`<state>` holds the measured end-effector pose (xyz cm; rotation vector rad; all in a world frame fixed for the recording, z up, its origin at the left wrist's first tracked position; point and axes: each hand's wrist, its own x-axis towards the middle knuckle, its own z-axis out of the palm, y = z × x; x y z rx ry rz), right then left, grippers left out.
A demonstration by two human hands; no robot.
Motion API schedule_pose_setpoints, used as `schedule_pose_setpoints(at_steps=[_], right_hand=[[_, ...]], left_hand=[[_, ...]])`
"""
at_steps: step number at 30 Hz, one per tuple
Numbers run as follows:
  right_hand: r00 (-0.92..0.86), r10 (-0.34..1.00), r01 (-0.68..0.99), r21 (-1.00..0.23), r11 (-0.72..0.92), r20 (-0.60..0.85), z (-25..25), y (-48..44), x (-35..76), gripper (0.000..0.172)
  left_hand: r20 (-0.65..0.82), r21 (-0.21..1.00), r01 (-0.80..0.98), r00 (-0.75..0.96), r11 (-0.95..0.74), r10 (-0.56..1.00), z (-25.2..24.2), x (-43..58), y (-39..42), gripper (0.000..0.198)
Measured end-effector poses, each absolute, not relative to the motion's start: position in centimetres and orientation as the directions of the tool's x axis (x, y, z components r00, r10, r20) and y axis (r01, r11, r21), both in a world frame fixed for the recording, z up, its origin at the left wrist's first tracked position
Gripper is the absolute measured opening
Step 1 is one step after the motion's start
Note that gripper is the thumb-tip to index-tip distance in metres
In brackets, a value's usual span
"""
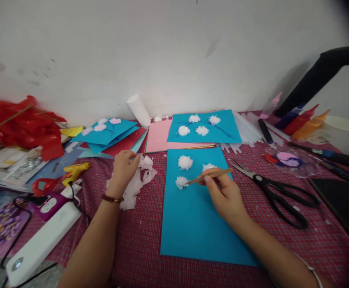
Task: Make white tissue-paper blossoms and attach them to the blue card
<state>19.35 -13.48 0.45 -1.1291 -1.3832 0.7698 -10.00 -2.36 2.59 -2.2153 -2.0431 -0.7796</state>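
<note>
My right hand (222, 194) pinches a flat wooden stick (218, 173) above a blue sheet of paper (189, 224). The stick's tip meets a white crumpled-paper tuft (181, 182) on the sheet. Another white tuft (185, 162) sits just above it, and a third (208, 167) is partly hidden behind my fingers. To the left, my left hand (125, 168) rests at torn white tissue paper (135, 186), thumb and bent fingers apart, with nothing visible between them.
Black-handled scissors (270, 188) lie open at right. Behind are a finished-looking blue card (204, 127) with white tufts, pink paper (159, 136) and a white roll (139, 111). A yellow glue gun (76, 172), power strip (50, 206) and white power bank (44, 244) crowd the left.
</note>
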Motion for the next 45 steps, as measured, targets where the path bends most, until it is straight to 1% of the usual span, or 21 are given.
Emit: schedule_pose_setpoints(at_steps=[3,5,6,8,10,12,14,17,18,20,22,23,24,25,27,29,31,35,37,41,45], right_hand=[[0.092,0.949,0.151,-0.946,0.286,0.301,0.3,-13.5,19.3,0.012],[0.089,0.954,0.147,-0.951,0.271,0.285,0.3,-13.4,19.2,0.013],[0.089,0.954,0.147,-0.951,0.271,0.286,0.3,-13.5,19.2,0.013],[0.09,0.951,0.149,-0.948,0.282,0.297,0.4,-13.5,19.2,0.013],[0.088,0.949,0.15,-0.946,0.286,0.301,0.6,-13.5,19.2,0.013],[0.08,0.952,0.144,-0.949,0.282,0.295,0.6,-13.6,19.3,0.014],[0.066,0.958,0.127,-0.954,0.27,0.28,0.6,-13.7,19.3,0.014],[0.04,0.967,0.1,-0.964,0.248,0.253,0.5,-13.8,19.1,0.013],[0.032,0.969,0.1,-0.965,0.241,0.245,0.4,-13.8,19.1,0.013],[0.018,0.97,0.115,-0.964,0.239,0.243,0.2,-13.9,19.0,0.013],[0.013,0.969,0.132,-0.961,0.242,0.245,0.2,-13.9,19.0,0.014],[0.013,0.97,0.136,-0.961,0.24,0.244,0.1,-13.9,19.0,0.014],[0.014,0.971,0.137,-0.962,0.235,0.239,0.2,-13.9,19.0,0.014],[0.017,0.972,0.138,-0.963,0.229,0.234,0.2,-13.8,19.1,0.014],[0.019,0.973,0.145,-0.964,0.223,0.228,0.3,-13.8,19.1,0.014],[0.017,0.972,0.151,-0.962,0.228,0.233,0.4,-13.8,19.1,0.014],[0.015,0.97,0.146,-0.961,0.236,0.241,0.4,-13.8,19.1,0.014],[0.019,0.97,0.139,-0.961,0.239,0.244,0.4,-13.8,19.1,0.014],[0.021,0.971,0.144,-0.962,0.234,0.239,0.4,-13.8,19.1,0.014],[0.02,0.971,0.116,-0.965,0.236,0.24,0.4,-13.8,19.1,0.014],[0.018,0.97,0.096,-0.966,0.239,0.241,0.5,-13.9,19.1,0.012]], left_hand=[[0.408,0.206,0.973,0.013,-0.106,0.913,2.2,-8.1,-2.2,0.032],[0.378,0.2,0.977,-0.003,-0.078,0.926,2.0,-7.3,-1.9,0.03],[0.36,0.222,0.972,-0.011,-0.074,0.933,1.8,-7.2,-1.7,0.028],[0.35,0.315,0.944,-0.018,-0.1,0.937,1.7,-7.4,-1.2,0.022],[0.396,0.454,0.874,-0.022,-0.175,0.918,1.7,-7.9,-0.9,0.018],[0.458,0.594,0.761,-0.052,-0.261,0.888,1.9,-8.3,-1.1,0.016],[0.47,0.714,0.632,-0.114,-0.301,0.875,2.3,-8.3,-1.7,0.015],[0.346,0.869,0.425,-0.155,-0.253,0.925,3.4,-7.7,-3.1,0.013],[0.278,0.906,0.366,-0.131,-0.215,0.952,3.9,-7.6,-3.6,0.013],[0.128,0.942,0.313,-0.006,-0.12,0.992,4.8,-7.5,-4.4,0.021],[-0.023,0.926,0.376,0.17,-0.043,0.985,5.5,-7.9,-4.9,0.033],[-0.077,0.897,0.442,0.229,-0.033,0.97,5.7,-8.3,-5.0,0.037],[-0.097,0.851,0.523,0.243,-0.046,0.965,5.8,-8.8,-5.0,0.038],[-0.081,0.786,0.613,0.22,-0.074,0.972,5.8,-9.3,-5.0,0.036],[0.027,0.624,0.772,0.129,-0.118,0.991,5.9,-10.1,-4.9,0.027],[0.115,0.519,0.843,0.091,-0.137,0.989,5.8,-10.5,-4.9,0.02],[0.127,0.509,0.843,0.126,-0.174,0.984,5.7,-10.2,-5.0,0.017],[0.076,0.506,0.816,0.281,-0.28,0.957,4.8,-8.1,-5.3,0.017],[0.064,0.464,0.804,0.387,-0.371,0.92,4.1,-6.9,-5.2,0.018],[0.027,0.332,0.763,0.58,-0.554,0.814,3.1,-5.7,-5.1,0.023],[-0.003,0.312,0.774,0.581,-0.551,0.814,2.7,-5.5,-5.1,0.014]])
